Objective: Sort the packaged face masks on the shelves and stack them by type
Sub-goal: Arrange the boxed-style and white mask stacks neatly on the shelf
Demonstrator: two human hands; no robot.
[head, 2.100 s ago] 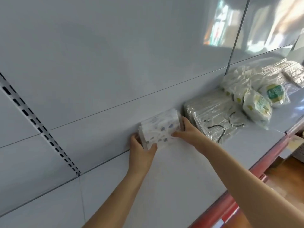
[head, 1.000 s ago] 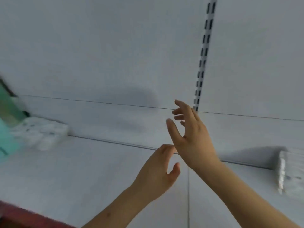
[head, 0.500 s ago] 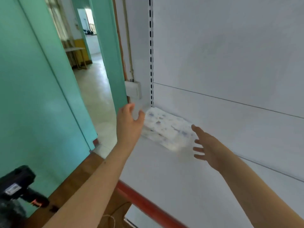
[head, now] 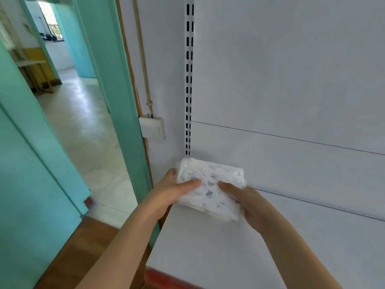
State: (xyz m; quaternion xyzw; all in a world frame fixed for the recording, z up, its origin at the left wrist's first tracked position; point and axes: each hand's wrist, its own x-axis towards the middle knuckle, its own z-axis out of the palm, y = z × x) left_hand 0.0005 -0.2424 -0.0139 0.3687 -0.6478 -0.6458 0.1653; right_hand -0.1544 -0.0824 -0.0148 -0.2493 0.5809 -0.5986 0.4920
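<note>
Green door frame (head: 116, 84) far left. Left hand (head: 177, 187) grips mask pack stack (head: 210, 188), thumb on top. Stack at shelf (head: 239, 253) back-left corner, under slotted upright (head: 189, 80). Right hand (head: 248, 203) fingers (head: 229, 187) curled, holding stack's right end.

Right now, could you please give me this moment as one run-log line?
left hand: grips mask pack stack | right hand: grips same stack | stack: left end of shelf, by back panel
</note>
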